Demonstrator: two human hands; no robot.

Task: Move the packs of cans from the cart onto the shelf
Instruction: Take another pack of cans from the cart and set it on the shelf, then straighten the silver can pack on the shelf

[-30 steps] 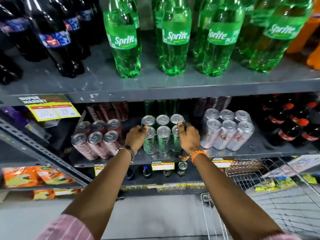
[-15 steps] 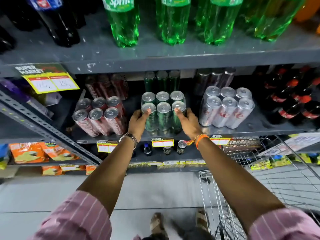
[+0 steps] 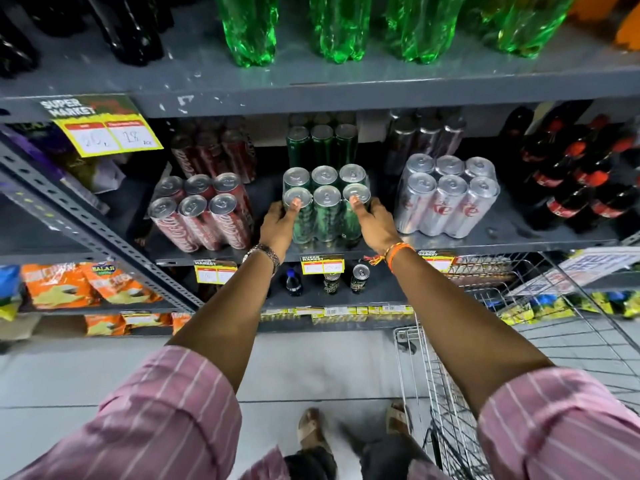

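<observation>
A shrink-wrapped pack of green cans (image 3: pixel 326 202) stands on the grey middle shelf (image 3: pixel 502 233). My left hand (image 3: pixel 278 223) grips its left side with the thumb on a front can top. My right hand (image 3: pixel 372 223) grips its right side, thumb on the front right can. To its left stands a pack of red cola cans (image 3: pixel 204 213), to its right a pack of silver cans (image 3: pixel 446 199). More green cans (image 3: pixel 320 143) stand behind. The wire cart (image 3: pixel 485 358) is at lower right; no packs show in it.
Green soda bottles (image 3: pixel 332 26) and dark bottles (image 3: pixel 131 29) fill the upper shelf. Dark cola bottles (image 3: pixel 581 174) stand at the shelf's right end. A slanted metal upright (image 3: pixel 93 230) crosses at left above orange snack bags (image 3: pixel 86 284). Loose cans (image 3: pixel 360 278) sit on the lower shelf.
The view has tilted down and pulled back, so my feet and the floor show. Both hands stay on the sides of the green pack, which rests on the shelf.
</observation>
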